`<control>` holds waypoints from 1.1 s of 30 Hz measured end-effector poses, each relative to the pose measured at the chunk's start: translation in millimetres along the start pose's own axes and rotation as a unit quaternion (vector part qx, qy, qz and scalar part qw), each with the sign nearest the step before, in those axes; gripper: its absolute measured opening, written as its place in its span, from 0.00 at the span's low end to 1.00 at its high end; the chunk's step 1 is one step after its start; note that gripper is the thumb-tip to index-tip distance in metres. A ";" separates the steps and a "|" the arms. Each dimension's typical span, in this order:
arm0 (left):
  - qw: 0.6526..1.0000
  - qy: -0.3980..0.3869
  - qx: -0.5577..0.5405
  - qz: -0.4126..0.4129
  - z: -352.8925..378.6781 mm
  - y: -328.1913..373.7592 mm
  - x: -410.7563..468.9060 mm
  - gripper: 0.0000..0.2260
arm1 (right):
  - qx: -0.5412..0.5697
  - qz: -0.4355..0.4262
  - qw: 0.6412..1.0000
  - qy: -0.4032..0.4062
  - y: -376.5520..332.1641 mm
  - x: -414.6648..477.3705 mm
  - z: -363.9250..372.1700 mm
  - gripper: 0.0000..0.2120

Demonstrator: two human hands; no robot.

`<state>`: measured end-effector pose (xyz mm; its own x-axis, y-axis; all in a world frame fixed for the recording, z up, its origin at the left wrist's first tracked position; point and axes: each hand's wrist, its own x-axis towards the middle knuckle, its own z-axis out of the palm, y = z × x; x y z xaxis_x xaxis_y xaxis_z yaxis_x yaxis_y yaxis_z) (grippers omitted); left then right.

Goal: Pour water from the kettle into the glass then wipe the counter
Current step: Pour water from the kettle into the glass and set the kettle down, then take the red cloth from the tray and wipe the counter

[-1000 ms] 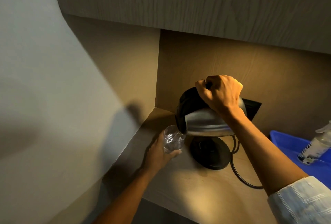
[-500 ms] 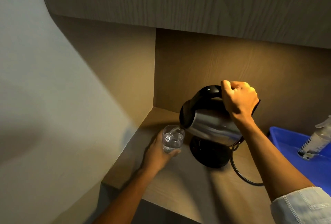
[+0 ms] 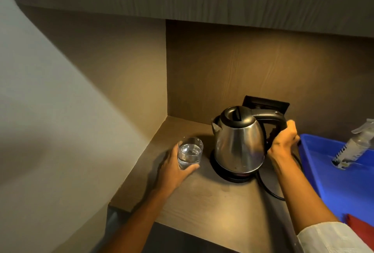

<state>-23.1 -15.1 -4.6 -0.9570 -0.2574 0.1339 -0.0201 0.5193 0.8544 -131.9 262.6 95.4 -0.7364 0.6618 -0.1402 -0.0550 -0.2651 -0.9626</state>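
A steel kettle (image 3: 238, 143) with a black lid and handle stands upright on its round black base (image 3: 228, 175) on the wooden counter (image 3: 218, 204). My right hand (image 3: 283, 141) grips the kettle's handle from the right. A clear glass (image 3: 189, 152), partly filled with water, stands on the counter just left of the kettle. My left hand (image 3: 174, 167) wraps around the glass from the left and below.
A blue tray (image 3: 344, 188) on the right holds a spray bottle (image 3: 352, 147); a red cloth (image 3: 360, 230) shows at its near corner. A black cord (image 3: 267, 190) loops from the base. A black socket plate (image 3: 269, 105) sits on the back wall. Walls close the counter's left and back; a cabinet hangs above.
The kettle went from tilted over the glass to upright on its base. My right hand slid down to the handle's side. The glass stays in my left hand.
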 end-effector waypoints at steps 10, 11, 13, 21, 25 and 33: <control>0.999 -0.003 -0.035 -0.002 7.1 -0.2 -2.0 0.45 | 0.104 0.078 0.991 0.019 34.3 3.7 -13.5 0.19; 0.999 0.002 -0.038 -0.003 8.8 0.9 -3.6 0.45 | 0.097 0.086 0.991 0.026 33.1 2.4 -11.6 0.23; 0.999 0.032 -0.034 -0.007 12.3 5.0 -10.2 0.47 | 0.075 0.106 0.990 0.046 30.5 1.2 -6.6 0.29; 0.955 0.205 0.026 0.211 24.6 27.2 -68.1 0.27 | -0.028 0.037 0.999 -0.014 22.9 -4.0 -26.7 0.09; 0.954 0.117 0.014 0.277 52.0 56.8 -78.5 0.13 | -0.205 -0.093 0.973 -0.046 20.2 -8.3 -87.7 0.05; 0.929 -0.086 0.019 0.360 143.5 122.6 -88.3 0.13 | -0.670 -0.138 0.729 0.013 -27.8 10.4 -258.5 0.18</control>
<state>17.5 188.2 16.3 -0.7576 0.2998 0.5798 0.6367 0.5351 0.5552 36.3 458.2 60.8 -0.8080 0.5781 0.1135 0.5230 0.7925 -0.3136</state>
